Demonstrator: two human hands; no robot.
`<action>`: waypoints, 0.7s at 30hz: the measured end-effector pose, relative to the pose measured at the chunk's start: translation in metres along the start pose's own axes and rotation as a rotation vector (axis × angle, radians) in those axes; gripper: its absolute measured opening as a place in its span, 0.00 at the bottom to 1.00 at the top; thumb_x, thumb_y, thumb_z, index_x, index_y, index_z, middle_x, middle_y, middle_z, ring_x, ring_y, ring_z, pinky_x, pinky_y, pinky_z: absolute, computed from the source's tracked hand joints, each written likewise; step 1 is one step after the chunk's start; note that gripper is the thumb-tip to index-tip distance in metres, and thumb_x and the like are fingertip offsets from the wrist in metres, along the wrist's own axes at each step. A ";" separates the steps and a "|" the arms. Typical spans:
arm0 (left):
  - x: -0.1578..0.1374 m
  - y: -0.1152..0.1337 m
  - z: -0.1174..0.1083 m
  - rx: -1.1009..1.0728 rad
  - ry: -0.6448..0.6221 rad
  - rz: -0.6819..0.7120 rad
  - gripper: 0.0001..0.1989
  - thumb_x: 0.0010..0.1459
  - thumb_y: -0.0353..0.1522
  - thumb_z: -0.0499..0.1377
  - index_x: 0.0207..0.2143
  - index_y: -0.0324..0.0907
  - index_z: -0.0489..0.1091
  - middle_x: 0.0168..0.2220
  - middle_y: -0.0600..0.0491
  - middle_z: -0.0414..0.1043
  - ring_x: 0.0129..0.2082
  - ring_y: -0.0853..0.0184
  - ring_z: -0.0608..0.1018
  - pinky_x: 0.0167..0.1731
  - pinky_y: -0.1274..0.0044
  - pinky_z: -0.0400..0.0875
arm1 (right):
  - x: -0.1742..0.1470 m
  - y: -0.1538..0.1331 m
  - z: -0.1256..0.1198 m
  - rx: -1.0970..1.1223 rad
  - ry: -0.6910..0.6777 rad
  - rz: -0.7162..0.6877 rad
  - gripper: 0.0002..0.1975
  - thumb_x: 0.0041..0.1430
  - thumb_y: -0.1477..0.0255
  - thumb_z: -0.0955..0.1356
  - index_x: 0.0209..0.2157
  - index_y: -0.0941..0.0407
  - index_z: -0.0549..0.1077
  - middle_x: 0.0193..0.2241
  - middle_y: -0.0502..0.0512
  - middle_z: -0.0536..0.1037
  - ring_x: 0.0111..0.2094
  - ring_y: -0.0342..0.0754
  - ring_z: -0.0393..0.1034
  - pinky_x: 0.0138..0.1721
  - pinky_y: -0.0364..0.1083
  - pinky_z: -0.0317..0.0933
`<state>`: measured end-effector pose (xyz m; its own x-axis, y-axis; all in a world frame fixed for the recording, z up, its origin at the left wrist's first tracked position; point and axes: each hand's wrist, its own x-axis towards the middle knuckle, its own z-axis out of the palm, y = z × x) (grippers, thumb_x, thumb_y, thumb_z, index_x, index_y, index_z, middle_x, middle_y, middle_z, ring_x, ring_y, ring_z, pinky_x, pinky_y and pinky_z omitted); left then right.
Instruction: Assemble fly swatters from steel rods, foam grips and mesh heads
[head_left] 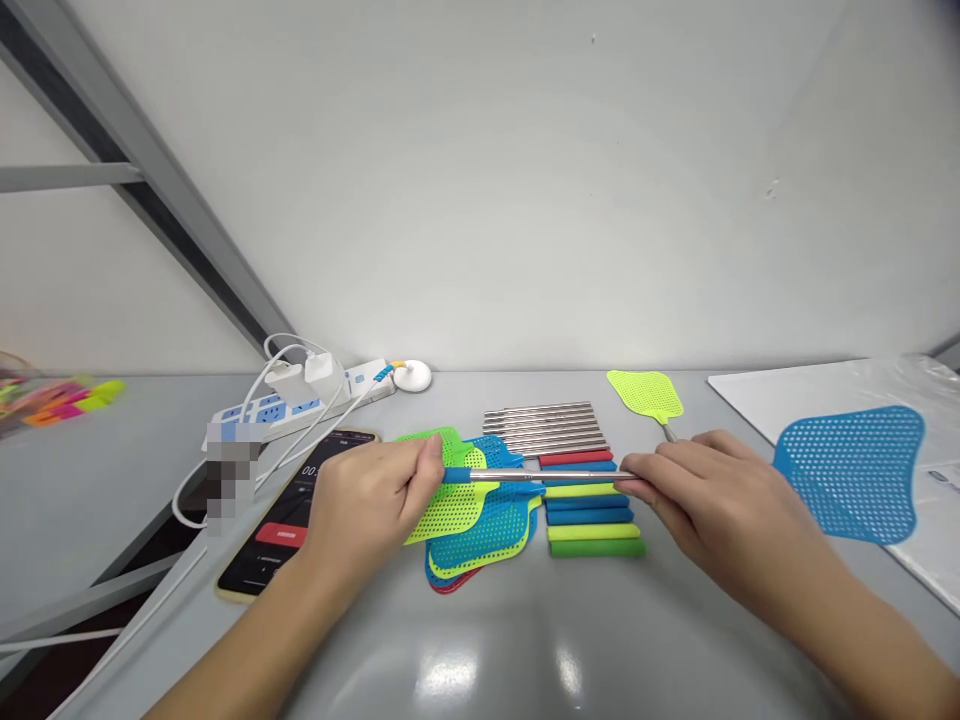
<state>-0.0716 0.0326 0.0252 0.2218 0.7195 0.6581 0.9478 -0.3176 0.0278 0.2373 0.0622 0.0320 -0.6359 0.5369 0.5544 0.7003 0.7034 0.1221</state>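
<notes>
A fly swatter runs level across the view, its metal rod (540,475) above the table. My left hand (375,485) is closed in a fist round its blue grip, a short piece of which shows past the thumb. At the other end my right hand (701,490) pinches the rod. A blue mesh swatter head (847,475) appears beyond the right hand, in line with the rod; the hand hides the joint. Under the rod lie a pile of green, yellow, blue and red swatter heads (480,535) and a row of coloured grips (592,532).
Several metal rods (551,425) lie side by side behind the grips. A yellow-green swatter (646,393) lies at the back. Left are a phone (300,510), a power strip (266,412) with cables and a white round object (412,376). A white plastic-wrapped sheet (832,390) lies right.
</notes>
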 end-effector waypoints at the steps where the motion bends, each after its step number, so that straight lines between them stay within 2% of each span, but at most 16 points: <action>1: -0.001 0.001 0.001 0.000 0.001 0.003 0.24 0.66 0.33 0.49 0.15 0.41 0.57 0.14 0.60 0.52 0.15 0.74 0.57 0.20 0.76 0.50 | -0.001 0.001 0.000 0.004 -0.014 -0.012 0.15 0.69 0.71 0.61 0.29 0.56 0.72 0.19 0.49 0.68 0.22 0.45 0.56 0.30 0.47 0.48; 4: -0.005 0.014 0.007 -0.022 0.020 0.061 0.23 0.65 0.32 0.50 0.16 0.41 0.59 0.14 0.59 0.56 0.15 0.74 0.60 0.21 0.76 0.52 | -0.003 -0.009 0.004 0.037 -0.052 -0.032 0.16 0.70 0.69 0.59 0.28 0.55 0.70 0.19 0.48 0.66 0.20 0.45 0.55 0.26 0.47 0.43; 7: -0.008 0.035 0.010 -0.038 -0.027 0.125 0.23 0.66 0.32 0.49 0.16 0.42 0.60 0.14 0.59 0.58 0.15 0.73 0.60 0.20 0.75 0.52 | -0.003 -0.025 0.010 0.119 -0.128 -0.019 0.14 0.70 0.69 0.59 0.29 0.53 0.68 0.21 0.47 0.68 0.21 0.44 0.59 0.24 0.47 0.40; 11: -0.007 0.052 0.007 0.004 -0.019 0.135 0.23 0.67 0.33 0.49 0.16 0.42 0.60 0.13 0.59 0.58 0.14 0.72 0.60 0.20 0.74 0.50 | -0.003 -0.038 0.014 0.176 -0.178 0.011 0.13 0.69 0.69 0.60 0.29 0.53 0.65 0.21 0.46 0.69 0.22 0.43 0.63 0.23 0.46 0.41; 18: -0.007 0.044 0.008 -0.027 -0.002 0.124 0.22 0.66 0.33 0.51 0.17 0.41 0.61 0.14 0.60 0.59 0.15 0.73 0.61 0.20 0.74 0.51 | 0.002 -0.047 0.017 0.171 -0.184 0.023 0.11 0.69 0.69 0.60 0.32 0.54 0.68 0.23 0.48 0.73 0.23 0.45 0.66 0.23 0.46 0.44; 21: -0.006 0.034 0.004 -0.042 -0.032 0.083 0.22 0.66 0.34 0.50 0.17 0.41 0.60 0.14 0.60 0.58 0.15 0.74 0.61 0.21 0.75 0.52 | 0.003 -0.044 0.015 0.117 -0.133 -0.004 0.08 0.68 0.69 0.61 0.38 0.54 0.70 0.25 0.49 0.73 0.25 0.46 0.65 0.30 0.47 0.53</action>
<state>-0.0399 0.0206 0.0191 0.3069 0.7089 0.6350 0.9156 -0.4019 0.0062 0.1994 0.0398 0.0162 -0.6815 0.5853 0.4393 0.6600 0.7509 0.0236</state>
